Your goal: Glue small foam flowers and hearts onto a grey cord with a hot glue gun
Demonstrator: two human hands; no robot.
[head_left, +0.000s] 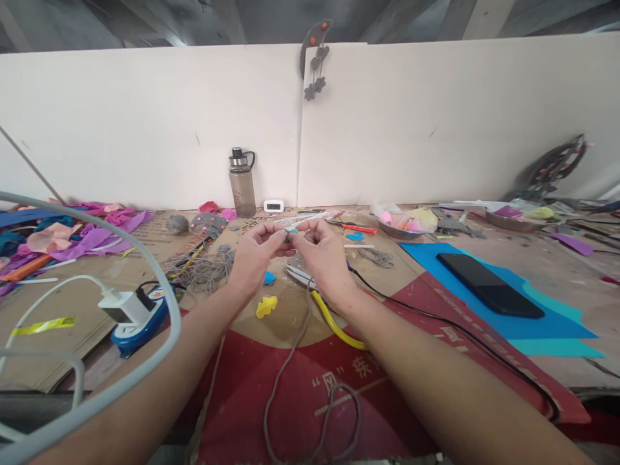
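Note:
My left hand [255, 253] and my right hand [317, 250] meet above the middle of the cardboard, thumbs and forefingers pinched together. Between the fingertips sits a small teal piece [291, 231], mostly covered, so its exact kind does not show. Grey yarn [289, 361] runs from below my right hand down to loops at the front edge. Under my right hand lies a pair of scissors [334, 323] with yellow handles, blades pointing away to the left. A yellow felt cutout [266, 307] and a blue felt cutout [269, 278] lie nearer my left hand.
A blue power strip [140, 329] with a white charger and a looping cable stands left. Blue felt sheets [557, 323] under a black phone [489, 284] lie right. A bottle [241, 187] stands at the back; tangled yarn [208, 268] lies left of my hands.

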